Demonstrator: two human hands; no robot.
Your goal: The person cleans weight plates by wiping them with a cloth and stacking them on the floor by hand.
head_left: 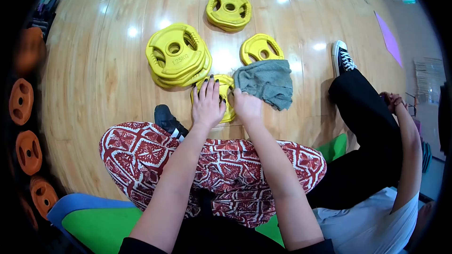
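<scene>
We see the left hand [207, 108] laid over the near yellow plate [226, 83], palm down, its fingers reaching forward with gaps between them and the dark-nailed tips on the plate. That plate lies on the wooden floor [108, 89], just in front of the patterned trousers [221, 164]. The right hand [247, 107] has its fingers curled in at the plate's right side, beside the left corner of the grey cloth [266, 82]; we cannot tell whether it pinches the cloth, the plate's edge or both.

The cloth lies rumpled and covers the lower part of a second yellow plate [256, 42]. To the left we find a stack of yellow plates [180, 60] (the top one reads 1.25KG), and farther out, well apart, more yellow plates [229, 18]. A black shoe [168, 121] shows by the left knee.

At our right sits another person [372, 127] in dark trousers and a light top, hands together. Along the left edge we see orange plates [21, 96], near a blue mat [70, 202] and a green mat [101, 223].
</scene>
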